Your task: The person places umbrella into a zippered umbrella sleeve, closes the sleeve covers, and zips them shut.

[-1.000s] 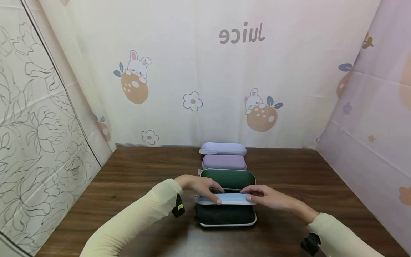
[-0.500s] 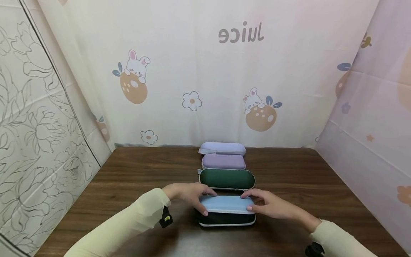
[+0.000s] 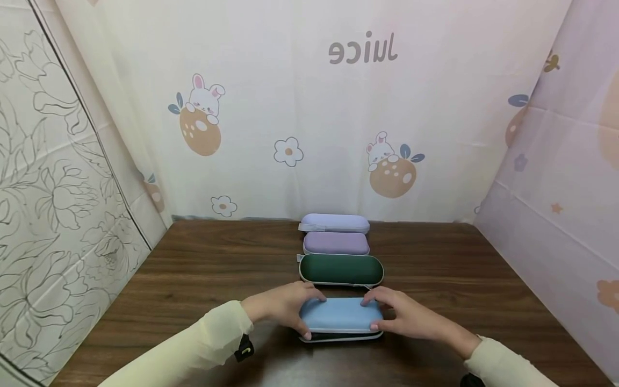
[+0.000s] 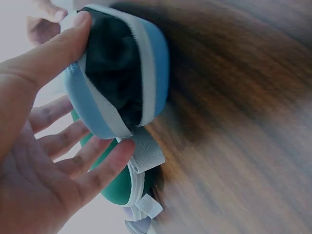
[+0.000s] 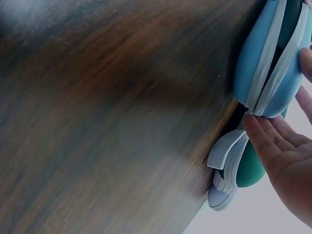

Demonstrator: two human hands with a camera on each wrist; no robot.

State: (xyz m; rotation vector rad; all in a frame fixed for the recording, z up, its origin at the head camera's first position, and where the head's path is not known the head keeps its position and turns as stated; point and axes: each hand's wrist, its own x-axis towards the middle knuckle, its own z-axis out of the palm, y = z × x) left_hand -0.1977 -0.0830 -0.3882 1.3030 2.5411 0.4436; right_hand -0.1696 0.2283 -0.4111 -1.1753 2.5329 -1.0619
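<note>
A light blue zippered hard case (image 3: 340,316) lies at the front of the row, its lid slightly raised. In the left wrist view its dark lining (image 4: 114,63) shows between the two zipper edges. My left hand (image 3: 284,306) holds the lid's left end, thumb at the front edge and fingers along the back. At the right end my right hand (image 3: 408,316) holds it likewise, thumb in front and fingertips behind. The right wrist view shows a narrow gap between the zipper tapes (image 5: 268,73). A grey fabric tab (image 4: 146,151) sticks out at the left end.
Behind the blue case a green case (image 3: 341,269), a purple case (image 3: 336,243) and a lavender case (image 3: 335,222) lie in a row on the dark wooden table (image 3: 217,258). A printed curtain (image 3: 251,107) hangs at the table's back edge.
The blue lid has swung down toward me over its dark inside, nearly onto the lower half. Both hands came down with it, the left also shifting left toward the lid's end.
</note>
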